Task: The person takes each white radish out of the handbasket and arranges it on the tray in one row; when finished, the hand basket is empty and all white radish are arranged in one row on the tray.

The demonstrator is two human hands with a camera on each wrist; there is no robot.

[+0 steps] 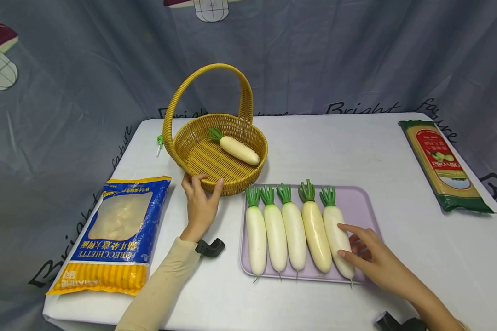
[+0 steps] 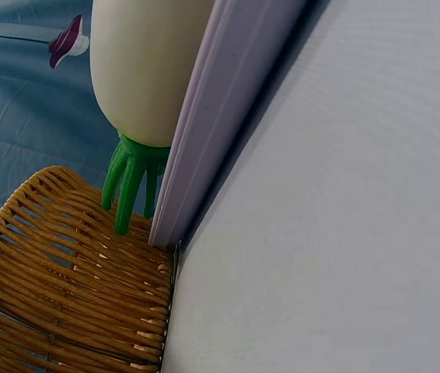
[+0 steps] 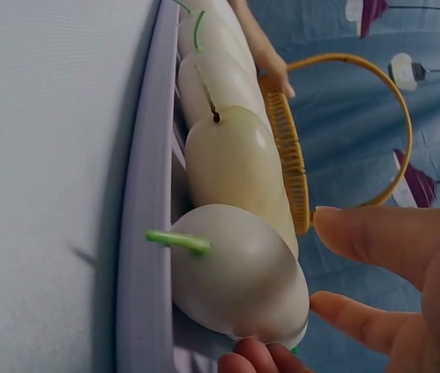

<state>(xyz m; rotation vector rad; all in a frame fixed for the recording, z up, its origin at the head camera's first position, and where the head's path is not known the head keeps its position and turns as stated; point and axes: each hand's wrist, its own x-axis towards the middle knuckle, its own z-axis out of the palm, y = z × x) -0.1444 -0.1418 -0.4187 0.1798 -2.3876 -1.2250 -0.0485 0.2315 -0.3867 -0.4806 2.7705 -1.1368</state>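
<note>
Several white radishes with green tops lie side by side on a lilac tray (image 1: 358,197). My right hand (image 1: 370,257) is at the rightmost radish (image 1: 337,232), fingers spread about its side. In the right wrist view, fingertips meet this radish (image 3: 232,272), while the uppermost digit looks apart from it. My left hand (image 1: 200,207) touches the near rim of a woven basket (image 1: 232,184) with spread fingers; whether any finger hooks over the rim is unclear. Inside the basket lies another radish (image 1: 240,151). The left wrist view shows the basket (image 2: 72,287) beside the tray's edge, without the hand.
A blue and yellow pasta bag (image 1: 122,230) lies at the left of the white table (image 1: 323,147). Behind it is a small green lollipop (image 1: 159,141). A green and gold packet (image 1: 445,165) lies at the right edge. A grey-blue curtain (image 1: 298,59) hangs behind.
</note>
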